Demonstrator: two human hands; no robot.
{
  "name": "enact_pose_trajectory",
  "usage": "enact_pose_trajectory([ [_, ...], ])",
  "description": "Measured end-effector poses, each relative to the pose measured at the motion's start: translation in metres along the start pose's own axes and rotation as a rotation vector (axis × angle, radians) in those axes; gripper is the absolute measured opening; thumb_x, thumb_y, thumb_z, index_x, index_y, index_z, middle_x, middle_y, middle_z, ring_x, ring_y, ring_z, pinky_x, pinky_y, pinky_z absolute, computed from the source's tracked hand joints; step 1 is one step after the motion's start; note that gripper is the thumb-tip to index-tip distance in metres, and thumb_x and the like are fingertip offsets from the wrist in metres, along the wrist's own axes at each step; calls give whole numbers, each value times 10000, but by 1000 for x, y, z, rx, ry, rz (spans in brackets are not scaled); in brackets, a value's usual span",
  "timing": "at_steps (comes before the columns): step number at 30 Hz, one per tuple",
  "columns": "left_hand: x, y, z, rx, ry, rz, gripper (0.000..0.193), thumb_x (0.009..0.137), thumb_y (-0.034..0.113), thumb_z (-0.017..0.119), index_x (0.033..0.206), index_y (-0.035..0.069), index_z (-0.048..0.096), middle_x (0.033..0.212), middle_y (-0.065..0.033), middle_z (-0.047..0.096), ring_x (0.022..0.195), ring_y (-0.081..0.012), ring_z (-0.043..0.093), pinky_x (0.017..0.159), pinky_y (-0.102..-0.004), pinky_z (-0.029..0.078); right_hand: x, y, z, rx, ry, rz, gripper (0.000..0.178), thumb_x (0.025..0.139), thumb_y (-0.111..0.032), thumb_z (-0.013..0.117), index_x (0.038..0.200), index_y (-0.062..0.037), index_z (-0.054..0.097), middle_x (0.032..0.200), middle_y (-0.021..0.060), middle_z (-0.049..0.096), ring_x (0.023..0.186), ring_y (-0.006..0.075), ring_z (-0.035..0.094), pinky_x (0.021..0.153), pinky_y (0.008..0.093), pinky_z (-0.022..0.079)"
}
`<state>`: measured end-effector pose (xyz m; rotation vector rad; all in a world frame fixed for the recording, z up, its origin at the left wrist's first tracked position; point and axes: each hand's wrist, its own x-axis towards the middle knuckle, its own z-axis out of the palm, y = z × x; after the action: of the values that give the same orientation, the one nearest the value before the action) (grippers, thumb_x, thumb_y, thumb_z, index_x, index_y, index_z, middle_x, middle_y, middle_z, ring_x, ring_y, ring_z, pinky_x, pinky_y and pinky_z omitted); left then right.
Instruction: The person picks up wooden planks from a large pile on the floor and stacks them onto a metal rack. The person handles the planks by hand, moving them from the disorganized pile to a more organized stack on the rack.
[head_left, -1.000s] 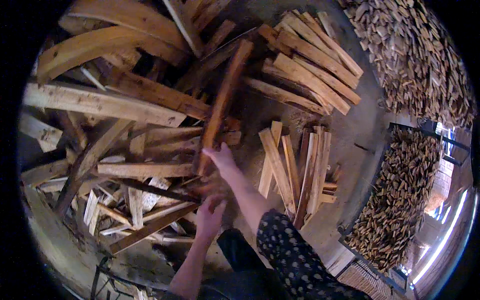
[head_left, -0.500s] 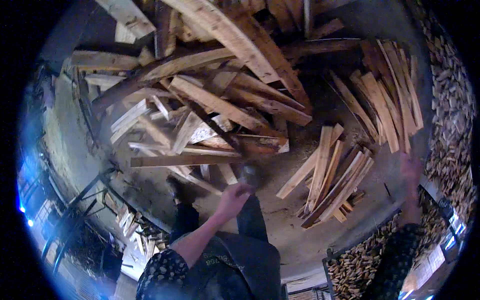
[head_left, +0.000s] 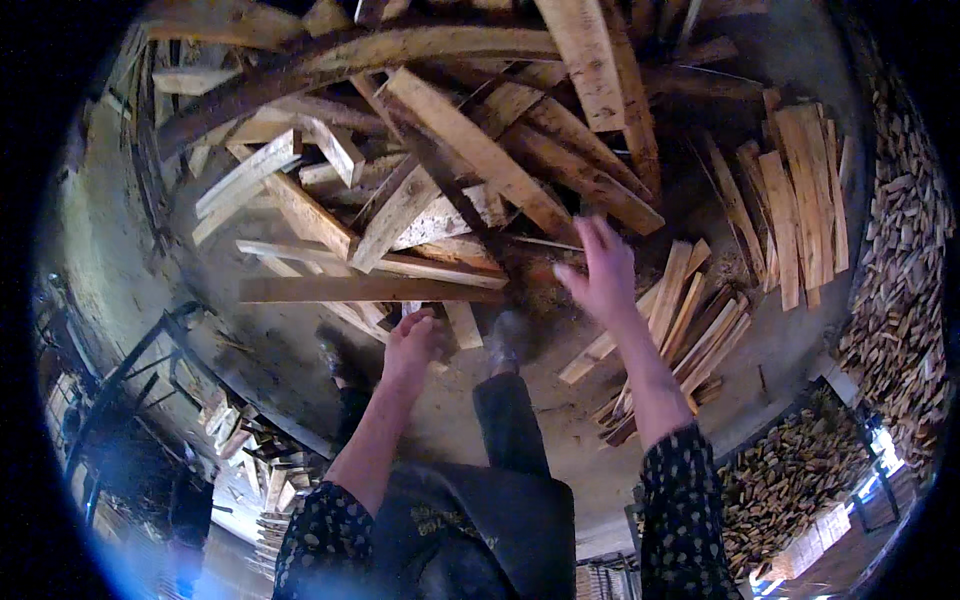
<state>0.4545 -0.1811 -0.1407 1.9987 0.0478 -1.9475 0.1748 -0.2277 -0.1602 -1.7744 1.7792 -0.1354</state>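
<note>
My left hand hangs with its fingers curled in, just below a long narrow plank on the near side of a wood heap. I see nothing in it. Farther right, my right hand is open, thumb and fingers apart. It reaches toward the lower end of a thick board that slants across the heap; whether the fingertips touch it I cannot tell. Nothing shows in that hand. Under the long plank lie a pale thin strip and a short board.
A small pile of split sticks lies right of my right arm, with another stack of slats behind it. A large curved beam crosses the heap. Chopped wood lines the right; a metal frame stands left.
My right hand has swung from the slat stack at the far right to the heap's middle. My left hand has moved left. The view has shifted, too.
</note>
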Motion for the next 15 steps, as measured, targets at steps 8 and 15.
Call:
enact_pose_trajectory([
  [8, 37, -31, -8, -384, -95, -74, 318, 804, 237, 574, 1071, 97, 477, 908, -16, 549, 749, -129, 525, 643, -275, 410, 51, 1, 22, -38, -577, 342, 451, 697, -395, 645, 952, -26, 594, 836, 186, 609, 854, 280, 586, 743, 334, 450],
  [15, 8, -13, 10, -336, -169, -66, 250, 837, 286, 540, 1042, 149, 501, 898, -3, 583, 791, -142, 550, 655, -287, 426, -98, 6, -41, 255, -111, 432, 214, 770, -235, 590, 851, -40, 623, 716, 133, 586, 648, 265, 567, 605, 360, 442],
])
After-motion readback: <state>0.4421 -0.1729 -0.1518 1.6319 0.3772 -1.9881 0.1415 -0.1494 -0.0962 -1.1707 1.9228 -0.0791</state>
